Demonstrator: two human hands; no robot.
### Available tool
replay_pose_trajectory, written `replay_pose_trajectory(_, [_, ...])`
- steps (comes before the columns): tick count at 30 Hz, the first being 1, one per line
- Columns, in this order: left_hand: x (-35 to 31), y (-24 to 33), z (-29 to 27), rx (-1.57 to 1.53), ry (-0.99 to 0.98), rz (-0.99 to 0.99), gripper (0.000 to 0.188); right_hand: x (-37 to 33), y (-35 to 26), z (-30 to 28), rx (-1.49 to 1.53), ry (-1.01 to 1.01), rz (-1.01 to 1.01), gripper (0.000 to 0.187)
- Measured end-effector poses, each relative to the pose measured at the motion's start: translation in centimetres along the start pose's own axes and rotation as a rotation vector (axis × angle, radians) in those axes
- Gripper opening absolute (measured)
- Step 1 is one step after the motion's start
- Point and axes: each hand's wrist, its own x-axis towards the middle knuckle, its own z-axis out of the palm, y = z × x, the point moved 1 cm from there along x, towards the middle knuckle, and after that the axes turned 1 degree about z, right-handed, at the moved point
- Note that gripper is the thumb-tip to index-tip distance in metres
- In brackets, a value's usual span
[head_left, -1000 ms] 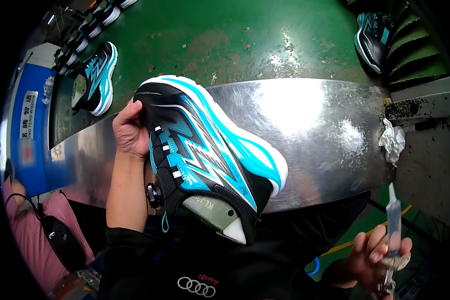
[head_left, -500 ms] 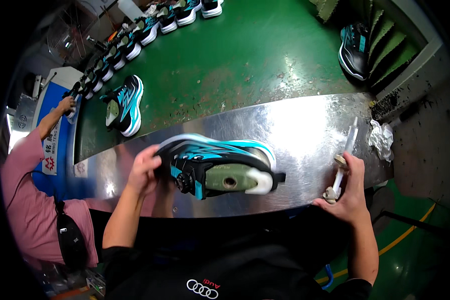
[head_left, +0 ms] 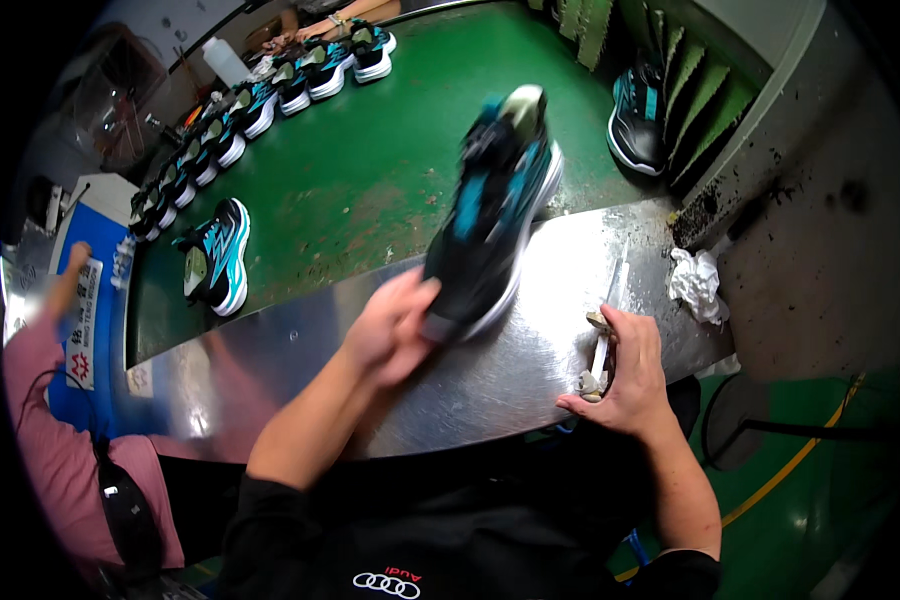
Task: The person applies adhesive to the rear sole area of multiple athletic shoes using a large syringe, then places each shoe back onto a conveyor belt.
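My left hand (head_left: pixel 390 325) grips a black and turquoise sneaker (head_left: pixel 490 220) by its toe. The shoe is tilted, its heel pointing away from me over the green surface, and looks smeared by motion. In its opening shows a pale green shoe last (head_left: pixel 526 100). On the right, my right hand (head_left: pixel 635 375) is curled around the plunger end of a clear syringe (head_left: pixel 618 285). The syringe's tip points away from me, above the metal tabletop (head_left: pixel 340 330). A dirty, pale build-up coats its plunger and flange.
Several matching sneakers (head_left: pixel 258 108) line the green belt's far left edge. One sneaker (head_left: pixel 228 256) stands nearer, at left; another (head_left: pixel 638 120) sits by green hanging flaps (head_left: pixel 715 115). Crumpled white paper (head_left: pixel 698 285) lies at the right. A co-worker in a pink shirt (head_left: pixel 60 470) is at left.
My left hand has swung the sneaker from lying crosswise to pointing away from me, heel far. My right hand keeps hold of the syringe. The whole view has shifted somewhat.
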Motion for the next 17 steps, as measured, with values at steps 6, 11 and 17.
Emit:
replay_pose_trajectory(6, [6.8, -0.4, 1.3, 0.137, -0.010, -0.156, 0.036, 0.4, -0.2, 1.0, -0.028, -0.027, 0.025, 0.095])
replay_pose_trajectory(11, [0.1, 3.6, -5.5, 0.182, 0.121, 0.012, 0.022, 0.4, -0.6, 1.1, 0.029, 0.004, -0.015, 0.097])
replay_pose_trajectory(17, [-12.2, 10.1, -21.9, -0.038, 0.587, 0.434, 0.033, 0.0, -1.0, 1.5, -0.007, 0.019, -0.026, 0.096])
